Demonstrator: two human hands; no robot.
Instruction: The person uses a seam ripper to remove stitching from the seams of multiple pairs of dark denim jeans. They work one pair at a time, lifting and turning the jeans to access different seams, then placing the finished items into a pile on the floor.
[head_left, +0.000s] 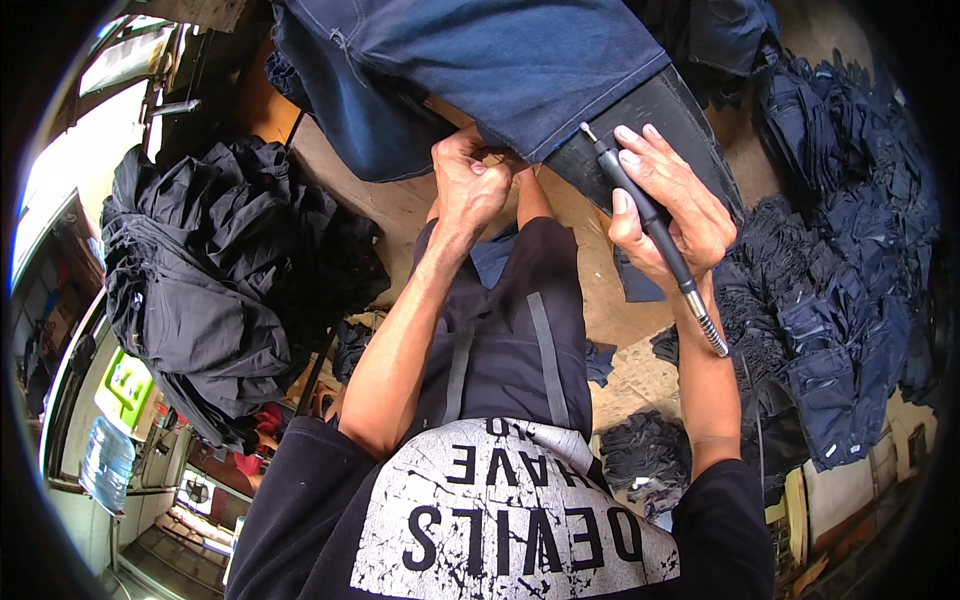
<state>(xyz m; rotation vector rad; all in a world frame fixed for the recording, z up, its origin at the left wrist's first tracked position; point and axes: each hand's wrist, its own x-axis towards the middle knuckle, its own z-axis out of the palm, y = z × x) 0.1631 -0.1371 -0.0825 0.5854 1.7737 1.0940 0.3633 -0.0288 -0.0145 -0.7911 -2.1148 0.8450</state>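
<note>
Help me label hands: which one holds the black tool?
The right hand: the tool slants across its grip. The left hand, curled by the blue cloth, doesn't hold it.

Head-worn, facing down (fisheye), near hands (685, 195)

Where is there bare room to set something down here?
Bare tan floor shows between the dark trousers and right forearm, with some blue cloth pieces intruding, and in a strip between the black garment pile and left forearm. Crowded at right, with dark-blue garment stacks, and up front, where the blue garment partly covers the black board.
</note>
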